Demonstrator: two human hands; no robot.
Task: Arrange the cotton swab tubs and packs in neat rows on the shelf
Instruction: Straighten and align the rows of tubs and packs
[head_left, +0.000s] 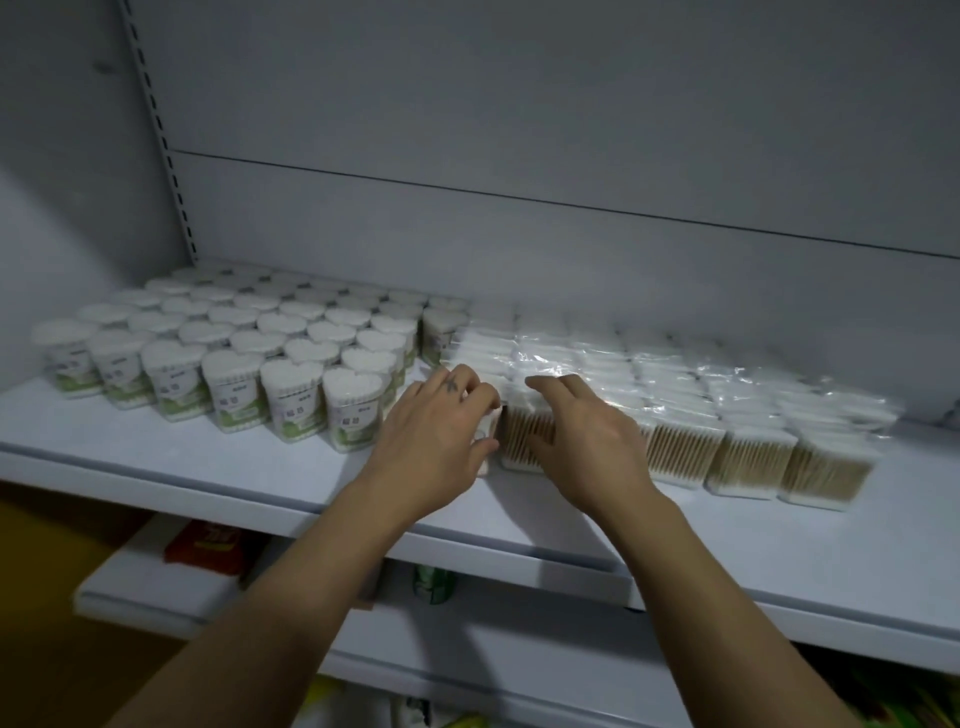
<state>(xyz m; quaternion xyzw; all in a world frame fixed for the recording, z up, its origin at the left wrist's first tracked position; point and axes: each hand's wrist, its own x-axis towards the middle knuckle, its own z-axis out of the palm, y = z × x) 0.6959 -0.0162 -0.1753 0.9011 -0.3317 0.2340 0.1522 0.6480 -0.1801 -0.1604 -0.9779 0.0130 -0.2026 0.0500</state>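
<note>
L hand (441, 421) round end pack (489, 428); R hand (587, 431) flat on packs (748, 457); tubs (234, 364) just left

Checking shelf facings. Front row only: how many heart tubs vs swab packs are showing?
heart tubs: 6
swab packs: 5 showing, including the one the left hand grips; the right hand may hide another
Total: 11 visible

A red pack (208, 545) lies on the lower shelf (150, 590), a blurry green thing (432, 582) near it. The grey back wall (519, 104) has a rail with holes (161, 130).
</note>
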